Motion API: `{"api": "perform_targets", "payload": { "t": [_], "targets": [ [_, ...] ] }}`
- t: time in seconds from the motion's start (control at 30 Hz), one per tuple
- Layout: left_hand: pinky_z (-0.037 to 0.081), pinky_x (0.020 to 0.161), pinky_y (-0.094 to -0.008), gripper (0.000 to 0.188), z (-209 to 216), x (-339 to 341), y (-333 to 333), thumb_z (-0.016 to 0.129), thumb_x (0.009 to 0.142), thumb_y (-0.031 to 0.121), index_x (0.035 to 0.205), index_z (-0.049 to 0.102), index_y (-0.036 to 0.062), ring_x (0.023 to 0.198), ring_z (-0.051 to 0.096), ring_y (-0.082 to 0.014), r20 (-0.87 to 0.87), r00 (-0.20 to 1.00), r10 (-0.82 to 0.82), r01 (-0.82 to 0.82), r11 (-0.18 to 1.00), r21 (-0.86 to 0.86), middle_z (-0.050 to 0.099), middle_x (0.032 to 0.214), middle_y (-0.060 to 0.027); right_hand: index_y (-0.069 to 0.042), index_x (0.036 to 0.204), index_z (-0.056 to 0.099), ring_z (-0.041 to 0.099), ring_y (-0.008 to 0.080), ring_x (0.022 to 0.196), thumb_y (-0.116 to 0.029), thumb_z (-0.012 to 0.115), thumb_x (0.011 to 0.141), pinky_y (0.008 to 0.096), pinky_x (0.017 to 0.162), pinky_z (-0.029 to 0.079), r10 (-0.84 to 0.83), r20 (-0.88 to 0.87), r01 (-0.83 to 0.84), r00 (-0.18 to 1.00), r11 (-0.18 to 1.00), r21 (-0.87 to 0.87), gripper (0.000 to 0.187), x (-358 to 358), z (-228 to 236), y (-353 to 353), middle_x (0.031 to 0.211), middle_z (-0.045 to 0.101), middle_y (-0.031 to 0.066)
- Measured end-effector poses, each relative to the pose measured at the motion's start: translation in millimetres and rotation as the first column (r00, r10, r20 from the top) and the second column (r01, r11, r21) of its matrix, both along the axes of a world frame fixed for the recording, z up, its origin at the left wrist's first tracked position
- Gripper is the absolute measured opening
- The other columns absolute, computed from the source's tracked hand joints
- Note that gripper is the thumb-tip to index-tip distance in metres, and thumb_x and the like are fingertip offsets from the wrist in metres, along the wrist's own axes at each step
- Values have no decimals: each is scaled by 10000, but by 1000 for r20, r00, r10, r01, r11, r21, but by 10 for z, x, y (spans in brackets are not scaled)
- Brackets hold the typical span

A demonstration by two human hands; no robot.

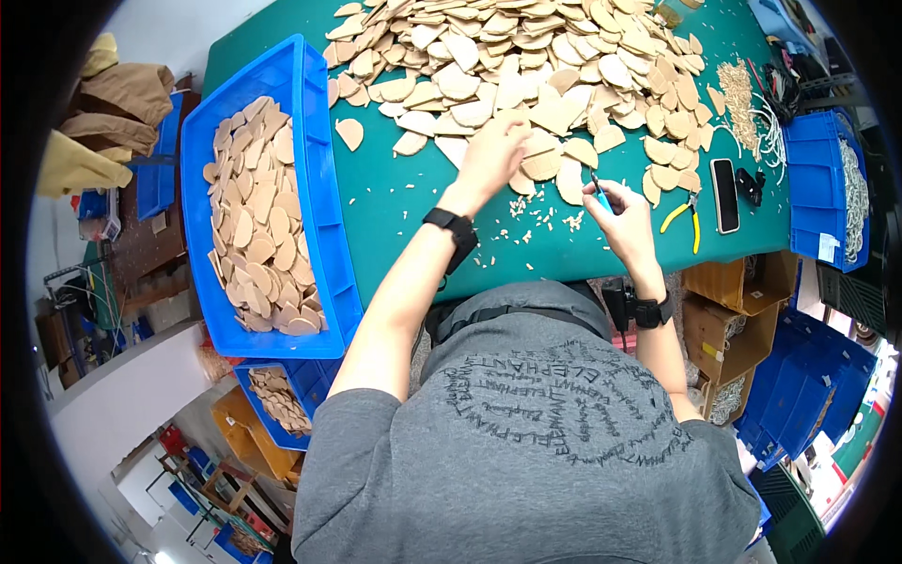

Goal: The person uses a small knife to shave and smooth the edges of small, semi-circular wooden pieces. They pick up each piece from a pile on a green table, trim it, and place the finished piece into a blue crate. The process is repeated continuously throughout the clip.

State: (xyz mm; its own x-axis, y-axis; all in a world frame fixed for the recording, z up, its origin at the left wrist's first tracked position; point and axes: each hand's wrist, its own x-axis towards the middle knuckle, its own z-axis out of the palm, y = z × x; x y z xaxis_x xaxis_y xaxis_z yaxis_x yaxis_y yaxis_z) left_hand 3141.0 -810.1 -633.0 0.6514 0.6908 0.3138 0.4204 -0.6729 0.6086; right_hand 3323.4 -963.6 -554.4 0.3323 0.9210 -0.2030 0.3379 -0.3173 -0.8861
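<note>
My left hand reaches into a big pile of flat tan half-oval pieces on the green table, fingers resting on one piece at the pile's near edge. My right hand is closed around a small dark-handled tool, held upright just right of the left hand. Small tan chips lie scattered between the hands. Both wrists wear black bands.
A large blue bin of the same tan pieces stands at the left. Yellow-handled pliers, a phone and a blue bin of pale parts lie at the right. Cardboard boxes and more blue bins sit below the table.
</note>
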Motion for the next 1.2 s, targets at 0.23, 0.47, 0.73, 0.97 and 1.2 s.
{"api": "perform_targets", "payload": {
  "t": [0.23,0.47,0.73,0.97,1.2],
  "targets": [
    [498,815,-369,432,-274,349,27,708,766,158,1181,603,94,913,611,-257,-213,977,-27,43,996,72,633,1001,-95,-3,920,683,519,41,630,-159,686,788,219,569,421,-63,-13,61,998,995,-82,205,69,128,-188,693,618,1],
    [410,494,-179,372,646,-46,-280,684,850,262,1114,619,9,640,549,-38,194,943,271,65,422,-904,655,812,-14,-17,982,680,554,93,623,-219,672,798,254,598,454,136,-49,-137,989,990,-14,274,-23,160,7,713,637,59],
    [410,527,-171,263,1252,-303,-708,690,852,204,1047,673,28,696,571,-22,324,847,422,101,470,-877,675,856,-11,-32,1021,678,605,153,670,-242,679,794,277,661,485,368,16,-368,930,930,-22,310,-228,518,250,754,654,110],
    [511,728,-223,255,1279,-344,-823,685,855,169,1041,676,-5,818,627,-84,275,859,432,-43,596,-802,690,894,-56,-26,993,683,613,139,702,-241,684,796,273,675,489,371,-35,-372,928,928,-5,291,-302,522,245,816,680,99],
    [520,728,-236,271,1354,-363,-847,703,837,189,1011,687,-17,818,635,-88,159,899,408,-196,699,-688,703,896,-63,-22,951,693,585,102,663,-243,688,798,257,646,480,342,-61,-345,938,938,-35,269,-325,515,227,752,671,66]
  ]
}}
